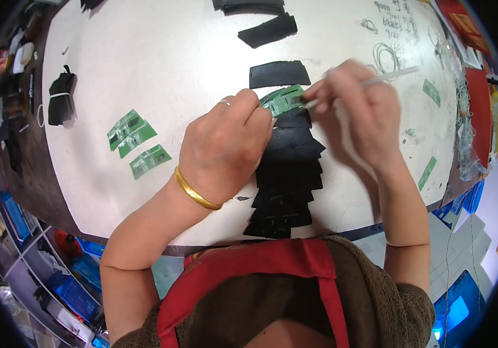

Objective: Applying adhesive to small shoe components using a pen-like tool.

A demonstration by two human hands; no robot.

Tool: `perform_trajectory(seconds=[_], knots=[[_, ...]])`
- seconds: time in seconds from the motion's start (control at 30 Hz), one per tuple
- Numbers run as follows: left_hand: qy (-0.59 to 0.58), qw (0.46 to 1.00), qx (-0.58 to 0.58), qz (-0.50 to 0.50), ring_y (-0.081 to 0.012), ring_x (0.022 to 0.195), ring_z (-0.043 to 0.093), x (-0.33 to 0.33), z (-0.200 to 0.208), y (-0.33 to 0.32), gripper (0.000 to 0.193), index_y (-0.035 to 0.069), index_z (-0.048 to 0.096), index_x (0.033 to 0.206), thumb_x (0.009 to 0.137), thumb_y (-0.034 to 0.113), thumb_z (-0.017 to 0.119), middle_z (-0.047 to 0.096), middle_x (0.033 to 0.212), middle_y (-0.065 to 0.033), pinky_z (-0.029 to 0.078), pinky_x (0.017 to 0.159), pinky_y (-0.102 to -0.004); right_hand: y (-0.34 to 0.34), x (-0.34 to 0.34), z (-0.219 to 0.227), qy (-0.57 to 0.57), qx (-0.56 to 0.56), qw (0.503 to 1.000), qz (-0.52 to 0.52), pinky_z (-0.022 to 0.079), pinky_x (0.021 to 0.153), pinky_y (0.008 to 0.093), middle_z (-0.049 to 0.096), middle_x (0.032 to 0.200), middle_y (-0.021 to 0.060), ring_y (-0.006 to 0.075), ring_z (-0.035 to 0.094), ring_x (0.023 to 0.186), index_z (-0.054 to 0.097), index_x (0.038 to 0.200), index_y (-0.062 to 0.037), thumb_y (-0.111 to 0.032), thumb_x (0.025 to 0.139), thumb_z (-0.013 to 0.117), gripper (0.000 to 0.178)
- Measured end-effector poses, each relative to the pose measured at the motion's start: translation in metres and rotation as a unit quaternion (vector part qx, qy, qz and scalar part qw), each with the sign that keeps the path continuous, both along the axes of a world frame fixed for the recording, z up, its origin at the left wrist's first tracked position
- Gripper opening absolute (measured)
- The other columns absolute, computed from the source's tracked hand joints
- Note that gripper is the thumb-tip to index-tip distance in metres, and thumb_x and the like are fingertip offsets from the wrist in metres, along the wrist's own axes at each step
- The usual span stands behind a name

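A green see-through template [284, 101] with slots lies over a black flat piece near the middle of the white tabletop. My left hand [217, 136] is closed at the template's left end, its fingertips gripping or pressing it down. In my right hand [365, 107] is a thin pale pen [398, 74], its tip at the template's right end; the fingers are slightly blurred. Overlapping black pieces [288, 171] run in a column from under the template toward me. Just beyond it lies another single black piece [279, 74].
Several green templates [138, 136] rest to the left, with a banded black bundle [61, 98] beyond. More black pieces [269, 30] lie at the far side. Green strips [427, 173], thin cord loops [386, 57] and handwriting are on the right. A red folder [480, 116] and plastic bags line the right edge.
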State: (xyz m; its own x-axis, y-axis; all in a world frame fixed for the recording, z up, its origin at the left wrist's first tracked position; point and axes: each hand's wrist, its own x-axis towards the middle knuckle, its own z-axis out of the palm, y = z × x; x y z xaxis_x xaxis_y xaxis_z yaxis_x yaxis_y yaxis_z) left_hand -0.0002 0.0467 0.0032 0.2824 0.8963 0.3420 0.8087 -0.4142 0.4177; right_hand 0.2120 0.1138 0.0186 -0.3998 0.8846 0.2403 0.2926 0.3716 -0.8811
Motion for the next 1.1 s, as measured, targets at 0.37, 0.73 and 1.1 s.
perform_trajectory(seconds=[0.37,0.73,1.1], knots=[[-0.037,0.998,0.039,-0.046,-0.0218,0.074,0.072,-0.015,0.007,0.039,0.016,0.003,0.077,0.093,0.080,0.001,0.086,0.073,0.096,-0.0083,0.059,0.064,-0.0314,0.017,0.003,0.000,0.150,-0.267,0.945,-0.113,0.055,0.068,0.0206,0.073,0.097,0.0034,0.0100,0.073,0.087,0.072,0.107,-0.0014,-0.033,0.112,0.058,0.035],[-0.023,0.997,0.042,-0.068,-0.0228,0.076,0.072,-0.018,0.002,0.047,0.017,0.002,0.076,0.092,0.078,0.002,0.087,0.073,0.094,-0.0089,0.059,0.066,-0.0325,0.014,-0.002,0.000,0.117,-0.264,0.950,-0.117,0.059,0.070,0.0241,0.074,0.098,0.0093,0.0197,0.077,0.091,0.067,0.114,0.0011,-0.035,0.114,0.052,0.039],[-0.050,0.995,0.040,-0.079,-0.0244,0.072,0.068,-0.018,-0.003,0.050,0.013,0.006,0.068,0.081,0.082,0.007,0.081,0.065,0.084,-0.0058,0.056,0.061,-0.0354,0.019,-0.034,-0.007,-0.123,0.121,0.985,0.005,0.053,0.065,0.0409,0.069,0.077,0.0074,0.0299,0.070,0.075,0.071,0.093,-0.0102,-0.029,0.104,0.065,0.023]])
